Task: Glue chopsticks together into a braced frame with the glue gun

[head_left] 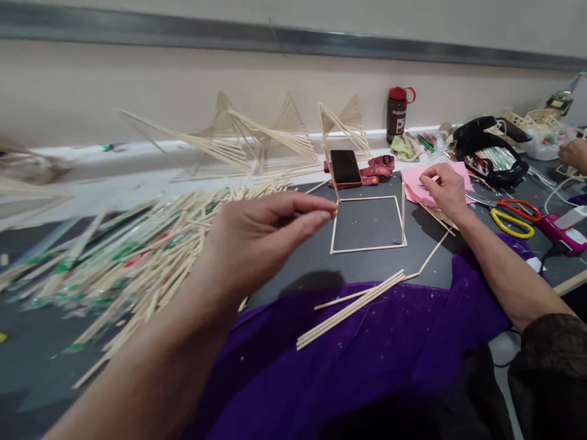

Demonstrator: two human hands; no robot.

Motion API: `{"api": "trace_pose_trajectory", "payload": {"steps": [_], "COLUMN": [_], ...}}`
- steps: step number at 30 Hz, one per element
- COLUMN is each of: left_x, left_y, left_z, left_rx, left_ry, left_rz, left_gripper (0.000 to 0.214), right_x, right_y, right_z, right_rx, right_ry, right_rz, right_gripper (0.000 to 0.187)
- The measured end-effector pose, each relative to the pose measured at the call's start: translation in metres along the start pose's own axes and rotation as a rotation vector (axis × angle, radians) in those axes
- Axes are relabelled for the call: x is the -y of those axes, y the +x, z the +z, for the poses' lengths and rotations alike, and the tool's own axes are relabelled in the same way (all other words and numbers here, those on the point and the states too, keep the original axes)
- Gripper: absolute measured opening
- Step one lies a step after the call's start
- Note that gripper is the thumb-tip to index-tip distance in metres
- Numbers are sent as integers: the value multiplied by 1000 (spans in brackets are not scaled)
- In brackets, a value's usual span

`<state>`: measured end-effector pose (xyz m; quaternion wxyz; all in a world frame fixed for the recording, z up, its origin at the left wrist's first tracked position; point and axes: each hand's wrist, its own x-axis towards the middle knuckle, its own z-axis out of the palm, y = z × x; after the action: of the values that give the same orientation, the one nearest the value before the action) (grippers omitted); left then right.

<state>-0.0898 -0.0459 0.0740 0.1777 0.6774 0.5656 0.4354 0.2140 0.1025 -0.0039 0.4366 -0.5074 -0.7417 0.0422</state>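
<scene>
My left hand (270, 235) is closed in a pinch at the back left corner of a square frame of thin wooden sticks (369, 249). Its fingertips meet the foot of a tall, leaning wooden stick (329, 156). A shorter stick (403, 214) stands upright at the frame's right side. Over a pink sheet of paper (415, 180), my right hand (444, 190) is closed, thumb and finger together; what they pinch is too small to make out. Scissors with red and yellow handles (513, 218) lie beside my right wrist.
Loose sticks and plastic wrappers (151, 256) cover the left side. Several sticks (351, 311) lie on purple cloth (367, 360). Behind are stick structures (275, 134), a phone (345, 167), a bottle (398, 116) and black headphones (493, 150). Another person's hand (574, 154) shows far right.
</scene>
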Motion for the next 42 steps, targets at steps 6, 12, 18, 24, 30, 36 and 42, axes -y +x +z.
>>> {"api": "trace_pose_trajectory", "payload": {"steps": [6,12,18,24,30,36,42], "left_x": [6,25,15,5,19,27,27], "left_y": [-33,-49,-54,-61,-66,-65,-66], "left_z": [12,34,37,29,23,22,22], "left_rx": [268,402,439,280,168,150,193], "left_ry": [42,59,46,58,56,66,92], "left_rz": [5,159,154,-71,-215,-300,-290], "left_gripper": [22,27,26,24,25,30,33], "right_x": [-6,-12,0,33,55,77,89], "right_y": [9,18,28,26,15,-30,-67], "right_z": [-16,-25,-45,-65,-69,-74,-65], "right_rx": [-209,-284,-429,-365,-207,84,715], "right_ry": [102,74,196,344,309,533,278], "right_rz": [124,43,-28,18,34,-144,-276], "right_gripper": [12,22,24,38,63,21,40]}}
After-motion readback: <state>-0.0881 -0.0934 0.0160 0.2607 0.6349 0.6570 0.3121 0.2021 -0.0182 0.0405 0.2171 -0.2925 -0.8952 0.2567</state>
